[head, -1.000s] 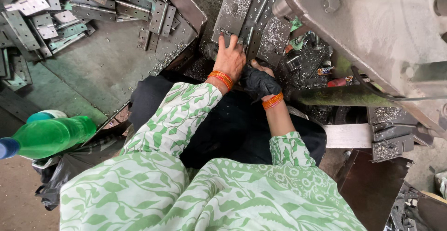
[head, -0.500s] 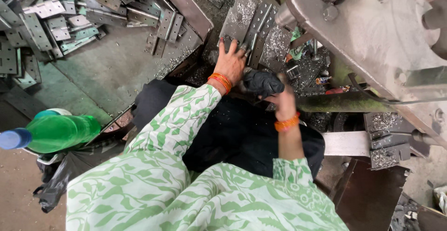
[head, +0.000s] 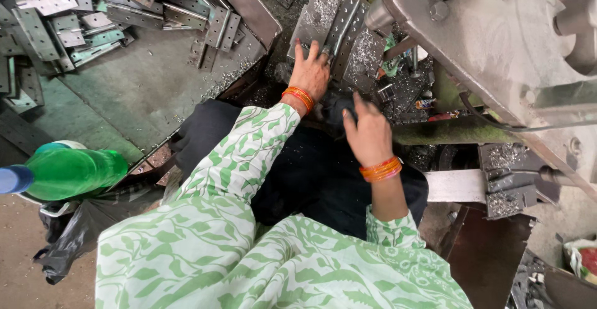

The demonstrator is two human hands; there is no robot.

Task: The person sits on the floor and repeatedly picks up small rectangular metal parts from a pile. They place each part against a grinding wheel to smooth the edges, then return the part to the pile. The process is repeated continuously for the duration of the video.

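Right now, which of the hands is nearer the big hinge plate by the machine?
Left. The left hand rests its fingers on the hinge plate; the right hand is lower, apart from it.

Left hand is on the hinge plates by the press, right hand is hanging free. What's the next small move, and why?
Probably bring the right hand onto the flat grey metal hinge plate: the left hand rests on its lower edge alone, and the right hand hovers empty beside it, so two hands would steady the plate.

Green-and-white leaf-print sleeve (head: 249, 153), orange bangles (head: 380, 169) — green bottle (head: 74, 172), blue cap (head: 13, 179)
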